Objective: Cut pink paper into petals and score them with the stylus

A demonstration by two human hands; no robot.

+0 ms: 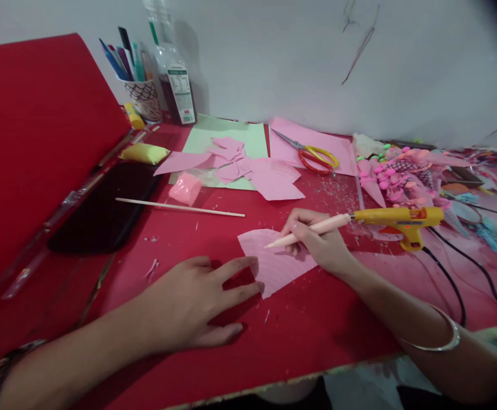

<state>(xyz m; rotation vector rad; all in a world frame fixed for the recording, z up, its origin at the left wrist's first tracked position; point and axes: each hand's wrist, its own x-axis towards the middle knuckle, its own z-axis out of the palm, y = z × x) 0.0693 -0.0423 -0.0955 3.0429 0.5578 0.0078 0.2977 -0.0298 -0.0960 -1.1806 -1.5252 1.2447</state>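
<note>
My left hand (197,304) lies flat on the red table with its fingers spread, the fingertips resting on the left edge of a pink paper petal (274,265). My right hand (319,242) is closed around a cream-coloured stick tool (312,229), held like a pen. The tool's tip rests on the pink paper, which shows fine scored lines.
A yellow glue gun (402,219) with a black cord lies just right of my right hand. Scissors (314,156), pink paper scraps (252,168), a thin wooden skewer (180,207), a black phone (107,208), a pen cup (142,94), a bottle (175,74) and craft flowers (402,171) sit further back.
</note>
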